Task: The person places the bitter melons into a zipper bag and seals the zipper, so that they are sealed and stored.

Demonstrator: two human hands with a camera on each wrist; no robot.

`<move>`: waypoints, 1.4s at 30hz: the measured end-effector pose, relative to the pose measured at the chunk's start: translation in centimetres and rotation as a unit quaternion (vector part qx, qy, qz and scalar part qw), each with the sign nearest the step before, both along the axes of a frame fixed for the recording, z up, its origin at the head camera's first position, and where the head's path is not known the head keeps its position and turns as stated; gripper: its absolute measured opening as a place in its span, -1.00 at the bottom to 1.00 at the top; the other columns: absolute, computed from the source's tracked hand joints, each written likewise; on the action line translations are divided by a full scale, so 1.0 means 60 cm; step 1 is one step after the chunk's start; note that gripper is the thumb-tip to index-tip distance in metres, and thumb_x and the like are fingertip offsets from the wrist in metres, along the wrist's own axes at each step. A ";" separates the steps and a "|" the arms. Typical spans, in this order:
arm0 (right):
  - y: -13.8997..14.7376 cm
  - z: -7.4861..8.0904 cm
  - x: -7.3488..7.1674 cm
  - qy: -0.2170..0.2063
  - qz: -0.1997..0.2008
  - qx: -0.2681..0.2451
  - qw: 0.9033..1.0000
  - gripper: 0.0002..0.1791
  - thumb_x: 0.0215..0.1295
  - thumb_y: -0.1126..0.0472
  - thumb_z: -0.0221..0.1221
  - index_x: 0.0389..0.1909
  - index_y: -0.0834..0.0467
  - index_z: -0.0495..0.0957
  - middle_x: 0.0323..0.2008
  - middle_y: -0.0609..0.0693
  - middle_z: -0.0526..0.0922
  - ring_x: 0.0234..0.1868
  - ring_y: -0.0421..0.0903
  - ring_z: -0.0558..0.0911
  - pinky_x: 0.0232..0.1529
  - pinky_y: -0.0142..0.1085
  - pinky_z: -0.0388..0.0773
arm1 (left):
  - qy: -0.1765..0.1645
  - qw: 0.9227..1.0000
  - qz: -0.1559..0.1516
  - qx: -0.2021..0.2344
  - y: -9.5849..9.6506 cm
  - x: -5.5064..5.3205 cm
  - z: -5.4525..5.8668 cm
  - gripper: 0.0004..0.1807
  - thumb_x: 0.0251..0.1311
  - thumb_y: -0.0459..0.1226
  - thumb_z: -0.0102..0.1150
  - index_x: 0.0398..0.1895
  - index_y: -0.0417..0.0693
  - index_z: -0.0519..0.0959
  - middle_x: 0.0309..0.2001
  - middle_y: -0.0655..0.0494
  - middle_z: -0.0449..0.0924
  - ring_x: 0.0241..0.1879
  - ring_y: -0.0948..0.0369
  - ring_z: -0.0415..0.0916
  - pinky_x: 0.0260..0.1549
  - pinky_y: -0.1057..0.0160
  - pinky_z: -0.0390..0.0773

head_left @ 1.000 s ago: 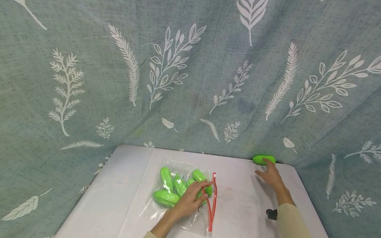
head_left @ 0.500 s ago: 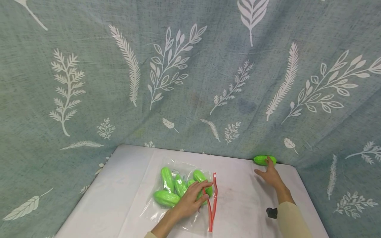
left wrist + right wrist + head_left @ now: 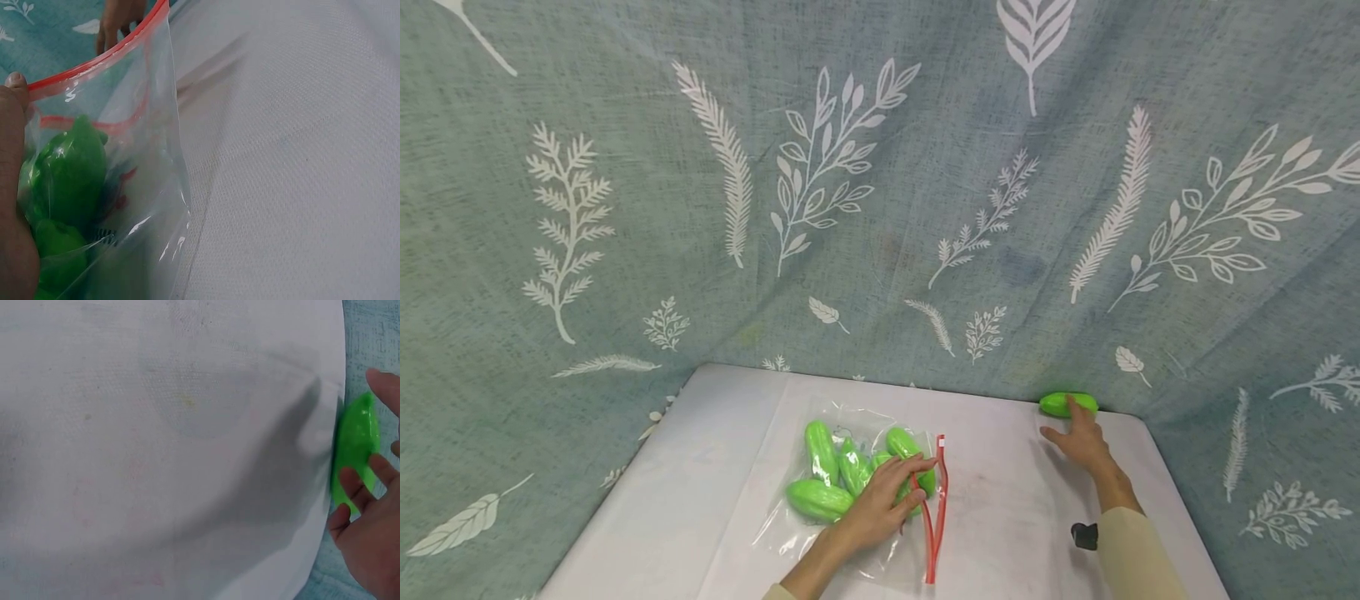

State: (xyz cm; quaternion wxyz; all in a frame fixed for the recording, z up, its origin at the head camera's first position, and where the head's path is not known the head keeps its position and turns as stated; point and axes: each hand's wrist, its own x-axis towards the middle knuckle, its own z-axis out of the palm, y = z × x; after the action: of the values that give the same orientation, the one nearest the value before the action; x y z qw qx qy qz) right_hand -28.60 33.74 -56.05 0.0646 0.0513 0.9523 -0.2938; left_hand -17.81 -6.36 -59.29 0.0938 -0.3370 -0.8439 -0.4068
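Note:
A clear zip bag (image 3: pixel 790 533) with red zip edges lies on the table, holding several green toy-like cucumbers (image 3: pixel 820 500). My left hand (image 3: pixel 880 500) holds the bag near its mouth, thumb at the red zip (image 3: pixel 94 65) in the left wrist view; its other fingers are mostly hidden there. At the table's far right edge, against the cloth, lies a single green cucumber (image 3: pixel 1056 404). My right hand (image 3: pixel 1082 440) reaches over it, fingers bent loosely on or just above it and thumb spread away. In the right wrist view this cucumber (image 3: pixel 359 431) sits beside the fingers.
A white-covered table (image 3: pixel 1000 517) spreads beneath. Green-blue cloth (image 3: pixel 880 208) with white leaf prints rises along the back and both sides. A small black device (image 3: pixel 1084 538) shows at the right wrist.
The far cucumber has shifted very slightly to the right, and the right fingers have moved a little over it. The left hand and the bag stay where they were.

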 end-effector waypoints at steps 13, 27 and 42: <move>0.003 -0.003 0.009 0.003 -0.008 0.060 0.998 -0.12 0.39 -0.10 0.16 0.53 0.25 0.04 0.38 0.48 -0.07 0.36 0.56 0.04 0.18 0.50 0.22 | 0.023 1.000 -0.006 -0.001 0.001 -0.005 -0.006 -0.43 0.41 -0.17 0.15 0.47 0.11 0.35 0.40 0.25 0.42 0.44 0.03 0.28 0.46 -0.18 0.15; 0.010 0.004 0.019 0.025 0.002 0.077 0.997 -0.22 0.39 -0.05 0.16 0.47 0.23 0.12 0.53 0.39 -0.09 0.39 0.56 0.02 0.19 0.57 0.10 | 0.023 1.000 -0.010 0.000 0.001 -0.004 -0.004 -0.42 0.40 -0.20 0.17 0.46 0.04 0.36 0.40 0.20 0.42 0.44 0.03 0.28 0.45 -0.21 0.14; 0.017 -0.009 0.021 0.040 -0.018 0.108 0.993 -0.16 0.36 -0.05 0.18 0.48 0.27 0.09 0.41 0.51 -0.06 0.33 0.59 0.03 0.14 0.52 0.18 | 0.024 1.000 -0.006 -0.002 0.001 -0.005 -0.006 -0.41 0.38 -0.23 0.19 0.46 0.06 0.36 0.40 0.20 0.42 0.43 -0.01 0.29 0.46 -0.19 0.12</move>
State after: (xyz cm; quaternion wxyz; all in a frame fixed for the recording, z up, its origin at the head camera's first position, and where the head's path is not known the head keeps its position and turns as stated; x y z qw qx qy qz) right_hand -27.34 34.77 -56.56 0.0156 0.0636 0.9791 -0.1925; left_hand -18.12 -6.31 -59.65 0.1111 -0.3521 -0.8403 -0.3970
